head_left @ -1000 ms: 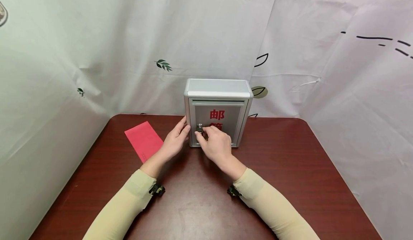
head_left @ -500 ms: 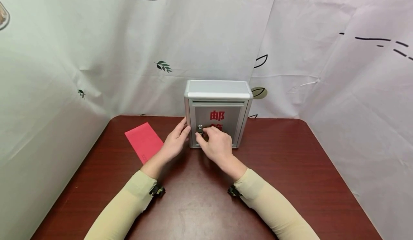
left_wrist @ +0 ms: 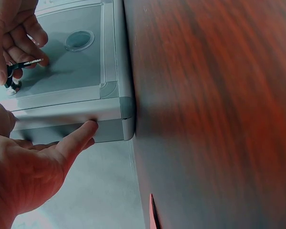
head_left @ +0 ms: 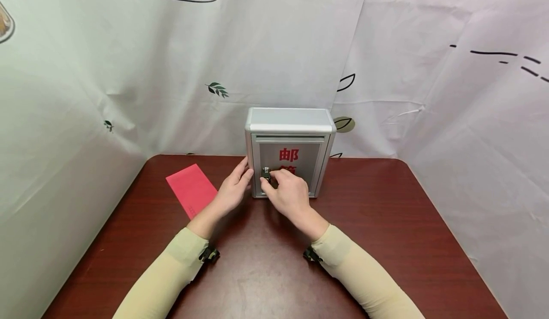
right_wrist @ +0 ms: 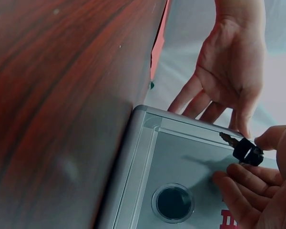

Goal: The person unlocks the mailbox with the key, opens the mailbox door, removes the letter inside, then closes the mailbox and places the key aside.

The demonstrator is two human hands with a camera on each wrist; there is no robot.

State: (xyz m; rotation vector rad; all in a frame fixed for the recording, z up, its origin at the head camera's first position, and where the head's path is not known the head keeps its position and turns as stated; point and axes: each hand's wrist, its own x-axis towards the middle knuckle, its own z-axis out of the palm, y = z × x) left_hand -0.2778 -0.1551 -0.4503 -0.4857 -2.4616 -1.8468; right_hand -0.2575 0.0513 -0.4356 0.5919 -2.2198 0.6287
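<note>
A silver metal mailbox (head_left: 291,118) with red characters stands upright on the table, its front door closed. At the left of that door, a key with a black head (right_wrist: 243,152) sits at the lock (left_wrist: 13,88). My right hand (head_left: 289,190) pinches the key between thumb and curled index finger, and a second key (left_wrist: 31,62) sticks out beside it. Against the mailbox's left side rest the fairly straight fingers of my left hand (head_left: 231,188). Left of that hand, a red envelope (head_left: 190,188) lies flat, its near end partly covered by the left wrist.
The dark red-brown wooden table (head_left: 364,223) extends around the mailbox. Behind and at both sides hangs white printed cloth (head_left: 279,47), close behind the mailbox. A round clear window (right_wrist: 173,202) is set low in the mailbox door.
The head view has shifted slightly, so everything sits a little lower. Both hands keep their places at the mailbox; any turn of the key is too small to tell.
</note>
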